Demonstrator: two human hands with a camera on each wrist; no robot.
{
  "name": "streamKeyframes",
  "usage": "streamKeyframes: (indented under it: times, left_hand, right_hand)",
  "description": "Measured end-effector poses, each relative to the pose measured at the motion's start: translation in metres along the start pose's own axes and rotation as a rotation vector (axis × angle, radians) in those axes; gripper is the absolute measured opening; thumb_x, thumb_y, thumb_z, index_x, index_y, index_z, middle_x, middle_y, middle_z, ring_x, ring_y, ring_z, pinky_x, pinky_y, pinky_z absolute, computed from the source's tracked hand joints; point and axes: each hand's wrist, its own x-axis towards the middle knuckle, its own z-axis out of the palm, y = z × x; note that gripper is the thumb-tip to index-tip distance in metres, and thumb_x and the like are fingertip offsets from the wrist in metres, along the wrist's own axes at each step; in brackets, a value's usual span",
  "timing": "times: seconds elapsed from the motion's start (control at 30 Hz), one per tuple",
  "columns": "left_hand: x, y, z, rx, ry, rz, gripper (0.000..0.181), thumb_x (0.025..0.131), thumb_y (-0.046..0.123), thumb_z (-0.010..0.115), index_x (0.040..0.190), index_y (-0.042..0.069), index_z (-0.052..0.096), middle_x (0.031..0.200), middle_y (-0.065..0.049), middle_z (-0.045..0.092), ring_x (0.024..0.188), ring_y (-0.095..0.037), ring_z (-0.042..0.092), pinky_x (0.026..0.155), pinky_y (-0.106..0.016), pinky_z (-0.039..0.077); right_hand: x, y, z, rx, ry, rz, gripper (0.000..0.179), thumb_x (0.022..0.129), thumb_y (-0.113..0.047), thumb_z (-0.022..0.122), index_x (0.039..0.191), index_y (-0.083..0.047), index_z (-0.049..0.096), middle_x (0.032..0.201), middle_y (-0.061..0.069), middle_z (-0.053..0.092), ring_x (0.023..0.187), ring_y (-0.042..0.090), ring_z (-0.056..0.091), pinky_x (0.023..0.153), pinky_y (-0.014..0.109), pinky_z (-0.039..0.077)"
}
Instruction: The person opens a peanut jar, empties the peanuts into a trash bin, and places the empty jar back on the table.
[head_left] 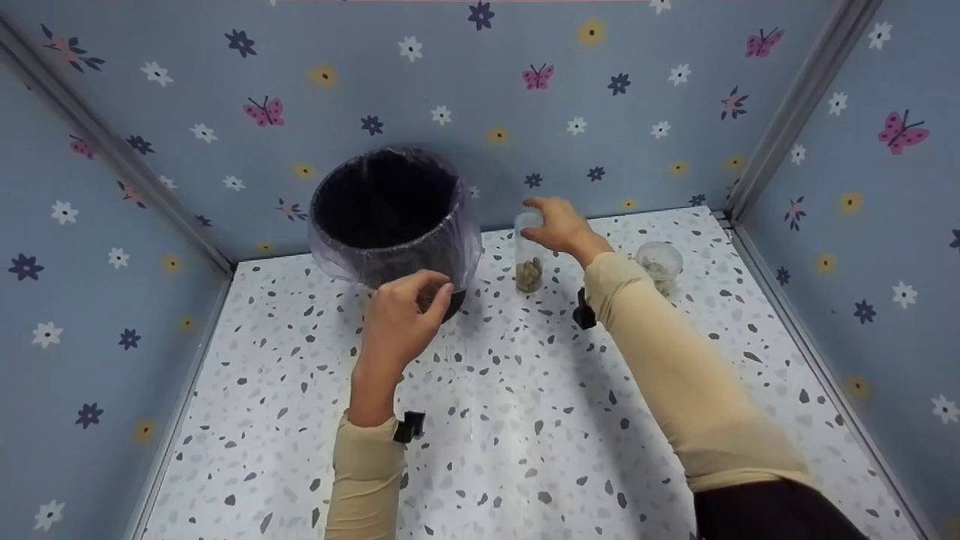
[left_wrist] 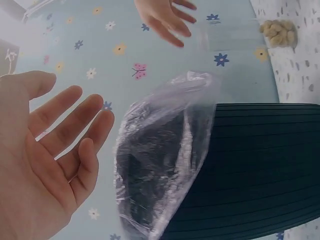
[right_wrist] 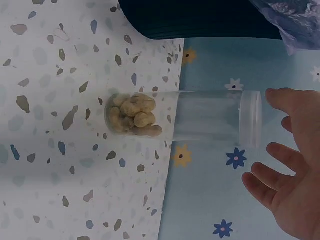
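A tall clear jar stands upright on the table, with several tan, nut-like lumps at its bottom. Its translucent lid is on. My right hand hovers at the lid, fingers spread and a small gap between thumb tip and lid in the right wrist view. A dark ridged bin lined with a thin purplish bag stands left of the jar. In front of the bin's rim is my left hand, its fingers loosely bent around nothing, apart from the bag in the left wrist view.
A round clear container with pale bits in it stands at the right, beyond my right forearm. Flower-patterned panels close off the back and both sides of the speckled white table.
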Motion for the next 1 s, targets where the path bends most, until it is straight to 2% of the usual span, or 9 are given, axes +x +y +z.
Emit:
streamKeyframes:
  times: [0.13, 0.27, 0.37, 0.5, 0.73, 0.9, 1.0]
  left_hand:
    - [-0.012, -0.003, 0.004, -0.015, -0.039, -0.016, 0.014, 0.094, 0.026, 0.065, 0.094, 0.016, 0.074, 0.076, 0.007, 0.066, 0.062, -0.005, 0.057, 0.057, -0.026, 0.048]
    - [-0.022, -0.006, 0.008, 0.003, -0.073, -0.03, 0.014, 0.093, 0.028, 0.065, 0.092, 0.017, 0.074, 0.074, 0.009, 0.065, 0.062, -0.004, 0.056, 0.056, -0.026, 0.048]
    - [-0.029, -0.011, 0.011, 0.015, -0.074, -0.041, 0.012, 0.092, 0.027, 0.067, 0.091, 0.018, 0.074, 0.073, 0.009, 0.065, 0.062, -0.004, 0.057, 0.056, -0.026, 0.048]
    - [-0.036, -0.018, 0.013, 0.006, -0.083, -0.067, 0.009, 0.092, 0.024, 0.068, 0.092, 0.018, 0.074, 0.075, 0.008, 0.066, 0.063, -0.006, 0.058, 0.057, -0.027, 0.048]
    - [-0.046, -0.02, 0.034, -0.098, -0.138, -0.123, 0.013, 0.091, 0.021, 0.069, 0.103, 0.016, 0.073, 0.092, 0.003, 0.069, 0.076, -0.014, 0.065, 0.064, -0.029, 0.052]
    - [-0.056, -0.017, 0.057, -0.186, -0.153, -0.172, 0.035, 0.09, 0.021, 0.071, 0.123, 0.014, 0.063, 0.113, -0.001, 0.063, 0.095, -0.021, 0.063, 0.074, -0.035, 0.053]
    - [-0.065, -0.016, 0.071, -0.249, -0.131, -0.206, 0.047, 0.089, 0.02, 0.073, 0.133, 0.015, 0.056, 0.125, -0.002, 0.055, 0.106, -0.022, 0.057, 0.081, -0.04, 0.053]
  right_hand:
    - [0.008, -0.002, 0.016, -0.063, -0.031, -0.019, 0.061, 0.092, -0.028, 0.066, 0.147, -0.011, 0.043, 0.148, 0.018, 0.039, 0.136, 0.035, 0.035, 0.111, 0.048, 0.029]
    - [0.008, 0.003, 0.027, -0.078, -0.019, 0.007, 0.057, 0.091, -0.023, 0.067, 0.144, -0.012, 0.047, 0.146, 0.019, 0.038, 0.131, 0.036, 0.04, 0.108, 0.047, 0.034]
    - [0.006, 0.005, 0.03, -0.055, 0.007, 0.021, 0.052, 0.092, -0.02, 0.067, 0.14, -0.013, 0.05, 0.141, 0.017, 0.041, 0.128, 0.034, 0.044, 0.106, 0.046, 0.036]
    - [0.003, 0.002, 0.027, -0.029, 0.004, -0.015, 0.049, 0.091, -0.017, 0.069, 0.137, -0.009, 0.052, 0.137, 0.019, 0.044, 0.126, 0.035, 0.044, 0.106, 0.047, 0.036]
    - [-0.023, -0.004, 0.013, -0.011, 0.011, -0.123, 0.051, 0.088, -0.02, 0.072, 0.134, -0.005, 0.055, 0.134, 0.018, 0.052, 0.127, 0.035, 0.043, 0.106, 0.048, 0.035]
    - [-0.055, -0.017, -0.003, 0.036, 0.07, -0.154, 0.056, 0.085, -0.026, 0.075, 0.133, -0.005, 0.055, 0.134, 0.015, 0.054, 0.124, 0.032, 0.047, 0.103, 0.046, 0.038]
    - [-0.077, -0.027, -0.008, 0.092, 0.104, -0.174, 0.056, 0.083, -0.027, 0.077, 0.131, -0.006, 0.057, 0.131, 0.013, 0.056, 0.118, 0.03, 0.052, 0.098, 0.044, 0.043]
